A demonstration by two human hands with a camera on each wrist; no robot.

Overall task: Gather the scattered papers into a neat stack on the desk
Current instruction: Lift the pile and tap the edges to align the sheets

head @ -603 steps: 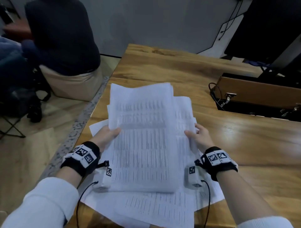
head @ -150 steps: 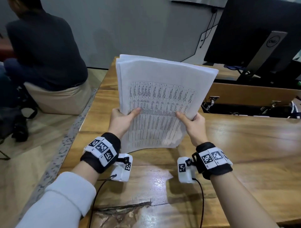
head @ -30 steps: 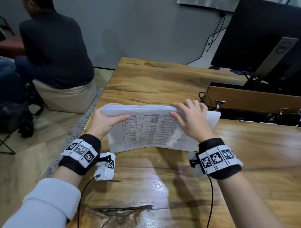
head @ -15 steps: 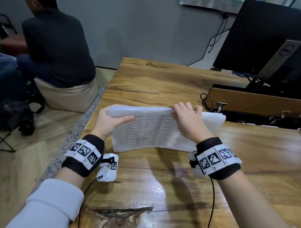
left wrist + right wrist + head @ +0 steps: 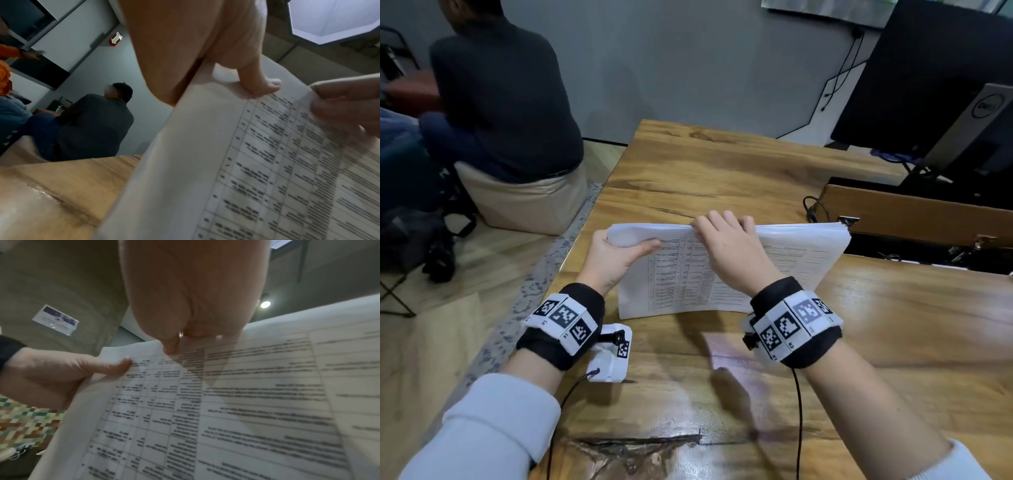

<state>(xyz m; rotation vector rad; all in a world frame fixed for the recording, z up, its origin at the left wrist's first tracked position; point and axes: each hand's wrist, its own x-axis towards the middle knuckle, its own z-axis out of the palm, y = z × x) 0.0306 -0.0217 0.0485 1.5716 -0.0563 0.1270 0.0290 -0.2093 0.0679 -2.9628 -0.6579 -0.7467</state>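
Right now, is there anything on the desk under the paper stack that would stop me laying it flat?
Nothing visible does. The stack stands on its lower edge on bare desk, left hand and right hand gripping its top. The cable tray sits behind it.

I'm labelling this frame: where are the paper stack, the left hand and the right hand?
paper stack (image 5: 791, 270): head view, printed front sheet.
left hand (image 5: 616, 260): head view, palm gripping the stack's left end.
right hand (image 5: 729, 253): head view, back of hand.

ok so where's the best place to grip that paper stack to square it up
Grip the paper stack by its two short side edges, one hand from each side. It stands on its long edge on the desk, and only the left hand grips an end.
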